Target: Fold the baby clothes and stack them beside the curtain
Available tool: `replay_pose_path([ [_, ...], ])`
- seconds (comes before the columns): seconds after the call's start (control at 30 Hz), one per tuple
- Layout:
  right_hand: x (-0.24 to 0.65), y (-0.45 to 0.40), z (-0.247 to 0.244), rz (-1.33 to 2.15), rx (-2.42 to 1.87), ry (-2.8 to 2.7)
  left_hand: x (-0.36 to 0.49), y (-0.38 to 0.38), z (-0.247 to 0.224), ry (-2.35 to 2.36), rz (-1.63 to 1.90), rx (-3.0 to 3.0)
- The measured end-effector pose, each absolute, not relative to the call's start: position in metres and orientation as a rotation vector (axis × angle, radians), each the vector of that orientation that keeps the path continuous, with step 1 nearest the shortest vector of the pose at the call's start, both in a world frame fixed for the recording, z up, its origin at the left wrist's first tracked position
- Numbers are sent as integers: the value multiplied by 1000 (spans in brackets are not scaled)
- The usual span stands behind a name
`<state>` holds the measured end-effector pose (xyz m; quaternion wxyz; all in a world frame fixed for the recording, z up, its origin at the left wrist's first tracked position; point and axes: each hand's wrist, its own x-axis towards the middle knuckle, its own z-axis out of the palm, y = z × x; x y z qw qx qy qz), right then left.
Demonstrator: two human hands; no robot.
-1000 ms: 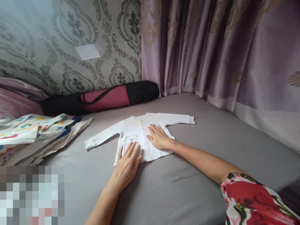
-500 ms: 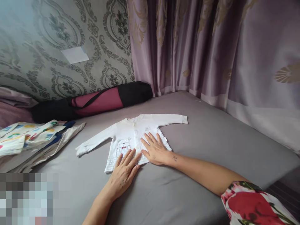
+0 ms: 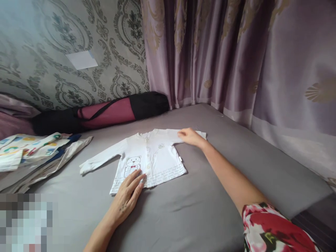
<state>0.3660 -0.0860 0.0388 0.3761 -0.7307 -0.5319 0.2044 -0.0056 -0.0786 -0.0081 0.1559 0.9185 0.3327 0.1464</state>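
Observation:
A small white long-sleeved baby shirt (image 3: 165, 161) lies spread out with its sleeves to the sides. Buttons run down its front, a bear is printed on one half and a small insect-like figure on the other. My left hand (image 3: 126, 194) rests open on the lower hem below the bear, fingers stretched out. Over the sleeve on the right is my right hand (image 3: 190, 135), its fingers bent and blurred. Whether they grip the cloth is not visible.
The shirt lies on a grey bed sheet (image 3: 168, 224). Folded clothes (image 3: 34, 154) are piled at the left. A long black and maroon bag (image 3: 110, 113) lies along the patterned wall. Purple curtains (image 3: 225, 56) hang behind and to the right.
My right hand has lifted from the shirt's front and moved up and right to the sleeve, its fingers now bent. My left hand stays on the hem.

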Motion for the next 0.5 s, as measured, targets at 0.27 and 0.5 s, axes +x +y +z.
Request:
replay_pose_path([
  [0.27, 454, -90, 28, 291, -2518, -846, -6, -78, -13, 941, 469, 2685],
  [0.5, 445, -75, 13, 311, -2665, -831, -3, -80, -6, 922, 442, 2758],
])
